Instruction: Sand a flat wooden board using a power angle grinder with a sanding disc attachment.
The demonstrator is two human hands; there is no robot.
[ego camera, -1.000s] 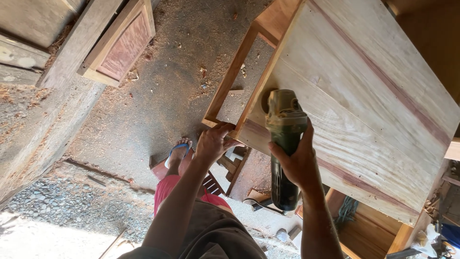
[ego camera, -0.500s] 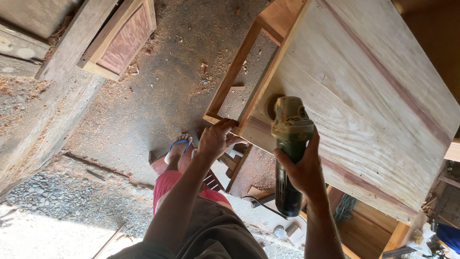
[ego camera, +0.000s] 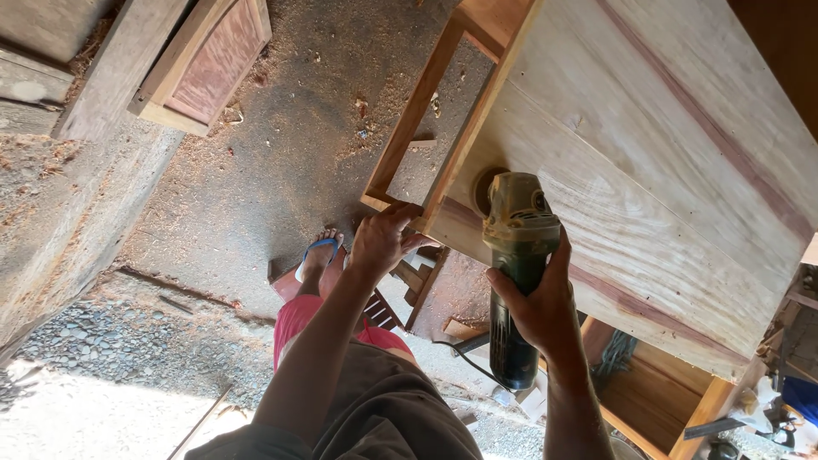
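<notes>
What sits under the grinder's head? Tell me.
The pale wooden panel lies under the grinder, held by the right hand. A round disc edge shows; the contact spot is covered. The left hand grips the panel's corner.

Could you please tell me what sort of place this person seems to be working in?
Most likely a carpentry workshop. The right hand holds an angle grinder on a pale wooden panel, the left hand grips the panel's corner, sawdust covers the floor, and a framed wooden door piece lies nearby.
</notes>
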